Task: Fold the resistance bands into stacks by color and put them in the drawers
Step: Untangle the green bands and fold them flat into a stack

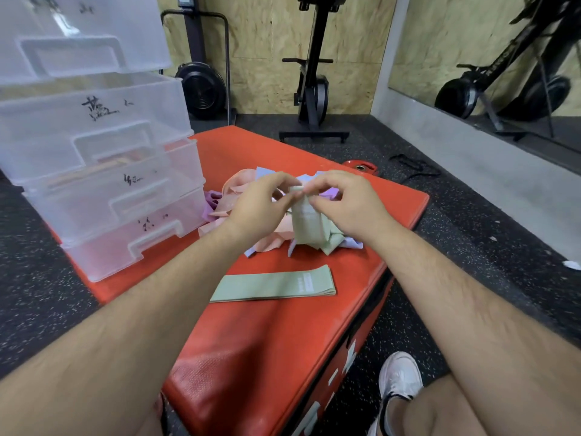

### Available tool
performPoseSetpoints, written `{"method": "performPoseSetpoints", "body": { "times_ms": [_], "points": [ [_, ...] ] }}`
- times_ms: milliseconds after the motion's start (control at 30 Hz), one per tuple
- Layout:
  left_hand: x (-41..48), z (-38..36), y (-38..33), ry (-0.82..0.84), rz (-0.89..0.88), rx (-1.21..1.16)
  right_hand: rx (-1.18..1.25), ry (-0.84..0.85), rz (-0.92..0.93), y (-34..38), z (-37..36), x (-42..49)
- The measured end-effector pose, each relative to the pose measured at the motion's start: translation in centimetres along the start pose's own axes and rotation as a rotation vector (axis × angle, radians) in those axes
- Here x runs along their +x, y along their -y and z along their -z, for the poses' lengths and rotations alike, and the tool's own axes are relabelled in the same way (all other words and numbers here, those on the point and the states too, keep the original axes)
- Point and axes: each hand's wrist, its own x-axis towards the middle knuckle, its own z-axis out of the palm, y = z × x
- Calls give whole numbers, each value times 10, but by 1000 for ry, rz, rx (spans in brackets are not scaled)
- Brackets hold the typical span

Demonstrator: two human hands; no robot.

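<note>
a white shoe (401,377) sits on the speckled floor at the lower right, beside a red box (251,357). on the box top, nearest the person, a stack (273,284) of green bands lies flat and folded, its edges lined up. just beyond it both hands meet above the box: the left hand (261,206) and the right hand (342,202) each pinch the top edge of a green band (303,221) between thumb and fingertips, and the band hangs down from them, doubled over. under and behind the hands lies a loose pile (239,187) of pink, purple, blue and green bands. to the left stand clear drawers (103,184), stepped open, with handwritten marks on their fronts; something pinkish shows in one. farther back, a rower (314,89) stands against the board wall and a mirror (503,73) lines the right side.
</note>
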Motion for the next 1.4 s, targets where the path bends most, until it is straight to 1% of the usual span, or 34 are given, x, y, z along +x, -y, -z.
{"method": "performPoseSetpoints", "body": {
  "times_ms": [33, 100, 167, 233, 300, 367, 433, 567, 633, 700, 800, 867, 967, 1067, 1100, 1167, 1267, 1333, 1400],
  "points": [
    [2, 2, -2, -22, 7, -37, 60, -16, -28, 1, -3, 1],
    [3, 5, -8, -67, 41, -149, 176, -2, -143, 0, -10, 5],
    [2, 11, -11, -89, 70, -228, 216, 41, -230, -4, -16, 8],
    [1, 16, -7, -86, 89, -220, 185, 83, -223, -3, -21, 10],
    [-1, 22, -2, -51, 88, -127, 177, 107, -175, -1, -26, 13],
    [-4, 28, -1, -21, 68, -85, 175, 163, -123, 3, -31, 14],
    [-7, 34, -2, -25, 67, -107, 161, 223, -105, 6, -35, 13],
    [-13, 43, 2, -53, 132, -175, 101, 290, -128, 5, -36, 14],
    [-14, 47, 4, -85, 141, -185, 13, 291, -122, 0, -36, 16],
    [-15, 53, 3, -142, 159, -228, -141, 295, -127, -10, -35, 17],
    [-11, 65, 10, -234, 229, -311, -334, 287, -172, -29, -29, 17],
    [-9, 74, 16, -291, 276, -372, -402, 269, -212, -38, -23, 18],
    [-7, 87, 24, -375, 336, -446, -368, 196, -260, -44, -12, 23],
    [-9, 99, 35, -411, 387, -410, -247, 94, -267, -40, 4, 28],
    [-11, 104, 39, -403, 404, -392, -193, 75, -276, -37, 9, 28],
    [-17, 115, 49, -348, 447, -336, -76, 90, -308, -31, 19, 25],
    [-33, 130, 65, -190, 532, -256, 7, 207, -337, -24, 24, 13],
    [-49, 136, 74, -45, 600, -212, -5, 307, -356, -21, 20, 4],
    [-68, 135, 82, 43, 627, -64, -132, 408, -335, -21, 12, -7]
  ]
}}
